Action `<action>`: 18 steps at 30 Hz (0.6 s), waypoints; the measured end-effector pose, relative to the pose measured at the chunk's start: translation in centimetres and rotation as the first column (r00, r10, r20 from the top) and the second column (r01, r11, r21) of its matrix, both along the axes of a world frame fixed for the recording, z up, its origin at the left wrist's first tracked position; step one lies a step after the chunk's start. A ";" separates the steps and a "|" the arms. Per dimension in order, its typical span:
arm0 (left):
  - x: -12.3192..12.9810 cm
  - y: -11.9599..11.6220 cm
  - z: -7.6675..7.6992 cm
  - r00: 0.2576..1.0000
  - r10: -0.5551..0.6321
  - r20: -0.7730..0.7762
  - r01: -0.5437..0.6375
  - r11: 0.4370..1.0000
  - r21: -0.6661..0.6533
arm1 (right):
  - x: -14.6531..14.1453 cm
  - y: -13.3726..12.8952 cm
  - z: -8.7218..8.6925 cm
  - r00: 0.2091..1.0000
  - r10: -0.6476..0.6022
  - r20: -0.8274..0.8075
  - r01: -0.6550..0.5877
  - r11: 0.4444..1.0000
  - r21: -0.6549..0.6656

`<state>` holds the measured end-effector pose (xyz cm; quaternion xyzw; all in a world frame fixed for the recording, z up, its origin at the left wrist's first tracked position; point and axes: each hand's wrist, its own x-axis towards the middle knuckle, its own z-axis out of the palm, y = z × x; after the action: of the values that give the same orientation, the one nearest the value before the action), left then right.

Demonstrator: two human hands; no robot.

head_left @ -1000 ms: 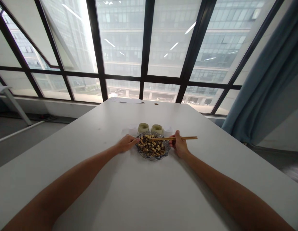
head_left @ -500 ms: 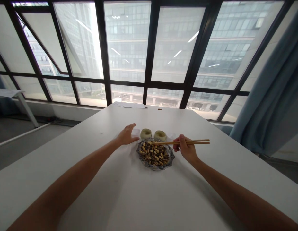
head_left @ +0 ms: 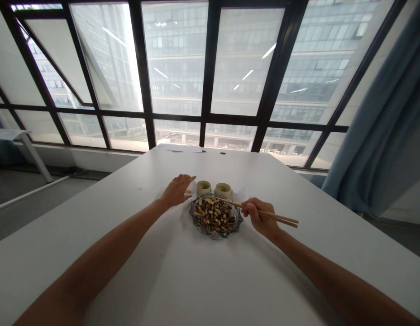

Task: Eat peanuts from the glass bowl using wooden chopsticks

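My right hand (head_left: 261,216) is closed on a pair of wooden chopsticks (head_left: 279,218), whose tips reach over the back rim of a clear scalloped glass bowl (head_left: 233,232). Nuts and striped seeds (head_left: 215,216) fill the bowl. Two small pale green cups, the left cup (head_left: 203,188) and the right cup (head_left: 223,190), stand just behind it. My left hand (head_left: 178,189) has its fingers apart beside a small clear container (head_left: 191,188) with something yellowish in it. Whether that hand touches the container cannot be made out.
Papers (head_left: 181,148) lie at the far end of the white table (head_left: 203,280). Large windows rise behind it, with a blue curtain (head_left: 373,122) on the right. Another table (head_left: 9,134) stands at the far left.
The chopsticks have tilted, their back ends lower and their tips at the bowl's back rim. My left hand has turned, its fingers now over the small clear container. The view has shifted slightly.
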<state>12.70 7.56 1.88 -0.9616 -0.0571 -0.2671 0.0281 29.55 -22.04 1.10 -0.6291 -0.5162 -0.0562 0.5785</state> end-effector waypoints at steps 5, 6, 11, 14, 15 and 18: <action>0.5 0.4 -0.4 0.995 0.101 -0.004 -0.101 0.993 -0.067 | 0.1 0.3 0.1 0.999 -0.026 -0.045 0.028 0.998 0.047; 0.7 0.6 -0.4 0.990 0.140 -0.028 -0.142 0.984 -0.109 | 0.0 0.4 0.2 0.995 -0.034 -0.092 0.040 0.997 0.067; 1.9 1.7 0.8 0.933 0.204 -0.296 -0.283 0.925 -0.254 | -0.2 0.8 1.1 0.961 -0.039 -0.274 0.081 0.986 0.144; 3.2 1.2 1.9 0.920 0.149 -0.363 -0.253 0.933 -0.257 | -0.2 1.0 1.3 0.944 -0.035 -0.328 0.095 0.981 0.168; 3.7 0.7 2.3 0.926 0.130 -0.355 -0.227 0.942 -0.247 | -0.2 1.0 1.2 0.939 -0.034 -0.341 0.099 0.980 0.174; 5.3 -0.6 3.0 0.933 0.087 -0.349 -0.162 0.968 -0.192 | 0.0 1.1 1.0 0.928 -0.032 -0.370 0.107 0.977 0.183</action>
<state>18.04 6.94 4.86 -0.9847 -0.1416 -0.0881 -0.0509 29.57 -20.90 2.13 -0.5851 -0.3687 -0.0104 0.7222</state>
